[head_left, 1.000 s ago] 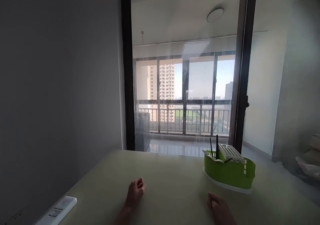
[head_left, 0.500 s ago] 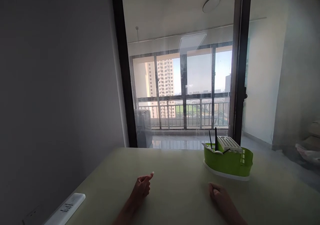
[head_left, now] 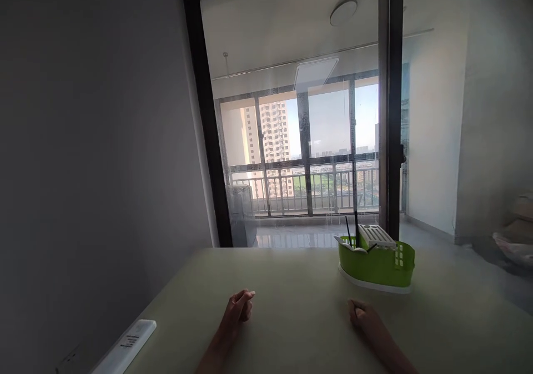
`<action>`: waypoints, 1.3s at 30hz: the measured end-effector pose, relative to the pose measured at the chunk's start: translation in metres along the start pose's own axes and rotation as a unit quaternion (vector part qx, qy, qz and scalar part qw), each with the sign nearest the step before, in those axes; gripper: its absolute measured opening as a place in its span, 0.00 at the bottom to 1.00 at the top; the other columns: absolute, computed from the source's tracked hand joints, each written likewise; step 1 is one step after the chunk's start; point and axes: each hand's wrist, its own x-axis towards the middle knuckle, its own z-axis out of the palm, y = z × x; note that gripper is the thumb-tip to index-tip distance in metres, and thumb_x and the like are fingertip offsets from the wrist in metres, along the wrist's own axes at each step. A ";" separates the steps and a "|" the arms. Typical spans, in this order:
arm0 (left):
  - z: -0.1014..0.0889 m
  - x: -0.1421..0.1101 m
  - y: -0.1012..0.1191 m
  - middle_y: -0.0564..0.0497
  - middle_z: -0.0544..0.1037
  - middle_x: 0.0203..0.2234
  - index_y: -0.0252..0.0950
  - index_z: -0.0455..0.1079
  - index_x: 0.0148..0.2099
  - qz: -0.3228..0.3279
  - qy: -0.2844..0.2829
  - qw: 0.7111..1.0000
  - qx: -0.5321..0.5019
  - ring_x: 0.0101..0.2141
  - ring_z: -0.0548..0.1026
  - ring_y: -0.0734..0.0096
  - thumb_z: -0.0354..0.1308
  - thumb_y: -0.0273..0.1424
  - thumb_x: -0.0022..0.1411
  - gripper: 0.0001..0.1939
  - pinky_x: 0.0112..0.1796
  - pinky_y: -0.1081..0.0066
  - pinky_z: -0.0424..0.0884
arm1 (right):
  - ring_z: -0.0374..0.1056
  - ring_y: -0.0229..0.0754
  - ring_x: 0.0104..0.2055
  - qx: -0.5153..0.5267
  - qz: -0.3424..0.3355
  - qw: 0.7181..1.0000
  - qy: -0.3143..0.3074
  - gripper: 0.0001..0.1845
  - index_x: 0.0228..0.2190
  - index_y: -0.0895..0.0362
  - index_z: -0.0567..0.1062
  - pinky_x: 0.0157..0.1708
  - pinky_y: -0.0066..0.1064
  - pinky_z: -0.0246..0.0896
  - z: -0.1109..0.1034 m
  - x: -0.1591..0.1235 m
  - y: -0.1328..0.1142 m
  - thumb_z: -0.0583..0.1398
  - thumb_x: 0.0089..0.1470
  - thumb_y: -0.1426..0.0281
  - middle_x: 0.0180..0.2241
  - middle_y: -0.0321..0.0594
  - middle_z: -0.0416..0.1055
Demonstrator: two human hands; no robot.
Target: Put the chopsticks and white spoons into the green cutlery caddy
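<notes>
Both of my hands rest low over the pale green table (head_left: 287,285), well apart. My left hand (head_left: 240,306) is closed in a fist, its thumb lying along the top and pointing right; nothing shows in it. On the right, my right hand (head_left: 360,313) is also curled into a loose fist, with no object visible. It is nearest to a green basket (head_left: 366,268) on a white base, which stands just beyond it without contact. The basket has a white slotted piece (head_left: 377,236) on top and thin black sticks (head_left: 350,232) poking up.
A white power strip (head_left: 135,340) lies along the table's left edge. A grey wall (head_left: 104,168) rises on the left. Past the table's far edge is a dark-framed glass door (head_left: 208,141) facing a balcony. Bags and boxes (head_left: 514,249) sit on the floor at right.
The camera view has turned slightly, shifting the basket and power strip in the picture. My left thumb has come down closer to the fist. My right hand stays closed near the basket.
</notes>
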 end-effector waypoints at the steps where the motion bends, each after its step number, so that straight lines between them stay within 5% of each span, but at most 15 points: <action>1: -0.001 -0.001 0.000 0.65 0.46 0.15 0.41 0.46 0.24 0.000 0.002 1.000 -0.002 0.18 0.43 0.82 0.69 0.46 0.49 0.31 0.21 0.74 0.42 | 0.47 0.37 0.22 -0.002 0.001 1.000 0.000 0.06 0.16 0.51 0.57 0.23 0.31 0.45 0.000 0.000 0.000 0.48 0.33 0.62 0.15 0.30 0.49; 12: 0.004 -0.016 0.007 0.65 0.46 0.17 0.41 0.45 0.26 0.015 0.029 0.999 -0.014 0.19 0.42 0.83 0.68 0.51 0.49 0.33 0.21 0.75 0.41 | 0.49 0.38 0.23 -0.024 -0.015 0.999 0.019 0.07 0.15 0.51 0.58 0.26 0.32 0.45 -0.001 -0.015 -0.011 0.47 0.33 0.62 0.16 0.30 0.51; 21: 0.011 -0.051 0.011 0.63 0.46 0.18 0.41 0.45 0.26 0.035 0.084 0.995 0.036 0.20 0.43 0.81 0.65 0.54 0.48 0.33 0.22 0.75 0.46 | 0.51 0.38 0.22 -0.055 -0.025 0.998 0.020 0.06 0.15 0.51 0.57 0.26 0.32 0.46 0.000 -0.053 -0.027 0.46 0.33 0.62 0.15 0.31 0.52; 27: 0.020 -0.088 0.005 0.60 0.55 0.18 0.40 0.54 0.23 0.043 0.114 0.985 0.122 0.21 0.57 0.76 0.64 0.54 0.50 0.28 0.25 0.75 0.57 | 0.62 0.43 0.26 -0.095 -0.030 0.994 0.034 0.09 0.18 0.52 0.64 0.30 0.32 0.55 0.000 -0.087 -0.034 0.48 0.42 0.64 0.19 0.34 0.63; 30: 0.024 -0.105 0.003 0.51 0.74 0.27 0.38 0.69 0.28 0.090 0.129 0.951 0.266 0.35 0.73 0.63 0.59 0.51 0.58 0.21 0.38 0.68 0.70 | 0.71 0.46 0.33 -0.108 -0.035 0.993 0.032 0.13 0.27 0.54 0.74 0.37 0.34 0.62 0.002 -0.099 -0.034 0.51 0.47 0.63 0.28 0.38 0.74; 32: 0.025 -0.114 0.001 0.46 0.80 0.39 0.39 0.74 0.35 0.120 0.136 0.915 0.359 0.47 0.75 0.55 0.56 0.49 0.61 0.19 0.50 0.60 0.70 | 0.74 0.48 0.41 -0.118 -0.041 0.992 0.034 0.17 0.34 0.55 0.78 0.45 0.35 0.65 0.003 -0.105 -0.031 0.52 0.49 0.63 0.37 0.43 0.79; 39: 0.014 -0.123 -0.019 0.43 0.72 0.61 0.39 0.74 0.53 0.133 0.158 0.836 0.509 0.67 0.60 0.47 0.54 0.46 0.63 0.23 0.62 0.47 0.62 | 0.61 0.50 0.66 -0.349 -0.083 0.933 0.032 0.31 0.57 0.61 0.74 0.66 0.42 0.50 0.007 -0.122 -0.019 0.46 0.61 0.62 0.63 0.49 0.68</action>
